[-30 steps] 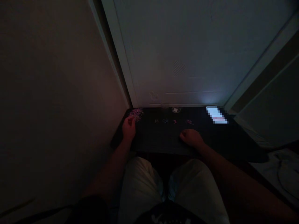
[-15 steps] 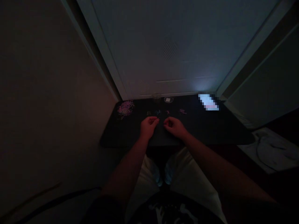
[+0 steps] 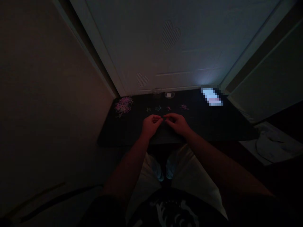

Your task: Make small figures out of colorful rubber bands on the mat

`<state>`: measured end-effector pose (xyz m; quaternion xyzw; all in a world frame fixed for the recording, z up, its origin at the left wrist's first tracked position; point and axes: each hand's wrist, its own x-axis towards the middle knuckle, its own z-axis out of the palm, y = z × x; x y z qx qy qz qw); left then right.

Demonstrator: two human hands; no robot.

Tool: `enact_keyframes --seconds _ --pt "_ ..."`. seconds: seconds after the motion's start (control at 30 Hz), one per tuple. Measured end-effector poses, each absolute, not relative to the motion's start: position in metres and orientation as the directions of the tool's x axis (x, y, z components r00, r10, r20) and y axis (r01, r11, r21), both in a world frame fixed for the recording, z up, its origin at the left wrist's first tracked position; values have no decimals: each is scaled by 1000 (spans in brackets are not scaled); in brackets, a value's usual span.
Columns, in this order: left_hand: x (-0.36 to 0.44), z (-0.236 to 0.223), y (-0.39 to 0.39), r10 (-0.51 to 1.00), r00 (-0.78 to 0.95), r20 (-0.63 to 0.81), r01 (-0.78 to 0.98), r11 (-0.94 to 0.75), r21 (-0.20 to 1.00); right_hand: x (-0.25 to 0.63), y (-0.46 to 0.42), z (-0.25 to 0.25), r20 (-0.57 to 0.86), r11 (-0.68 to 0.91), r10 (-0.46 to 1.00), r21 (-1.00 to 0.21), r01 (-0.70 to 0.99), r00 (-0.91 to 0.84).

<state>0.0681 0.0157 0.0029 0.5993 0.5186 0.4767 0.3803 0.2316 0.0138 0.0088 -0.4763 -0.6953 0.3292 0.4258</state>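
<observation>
"Where are the small pieces nearest your hands?"

"In a row of four little clusters just beyond your fingers. From left to right you have a pale cluster (image 3: 148,109), a bluish one (image 3: 157,108), a red one (image 3: 168,108) and a pinkish one (image 3: 184,107). It's too dim to tell what they are."

"And your hands?"

"Your left hand (image 3: 150,125) has thumb and forefinger drawn together at the tips. Your right hand (image 3: 177,123) curves its finger and thumb toward them, the tips close to the left's. Whether either pinches anything, you can't tell; the spot is too small and dark."

"What lies around them?"

"Off to your left, a tangled pink and white heap (image 3: 124,105) sits near the corner of the dark table (image 3: 227,124). Along the far edge stand a clear cup (image 3: 156,91) and, right of it, a round dish (image 3: 174,95) with a white square (image 3: 169,95). Farther right glows a blurred screen (image 3: 211,96). Behind it all rises a pale door (image 3: 137,41) with striped hearts (image 3: 170,35)."
</observation>
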Motion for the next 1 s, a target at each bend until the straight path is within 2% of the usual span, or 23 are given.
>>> enact_keyframes --seconds 0.4,0.63,1.0 --pt "66 0 16 972 60 227 265 -235 935 233 17 3 275 291 956 -854 430 -101" --pt "70 7 11 972 117 206 354 -234 905 233 17 3 245 274 962 -878 392 -123" --pt "69 6 10 969 136 208 482 -248 840 230 17 6 277 305 952 -835 458 -130"
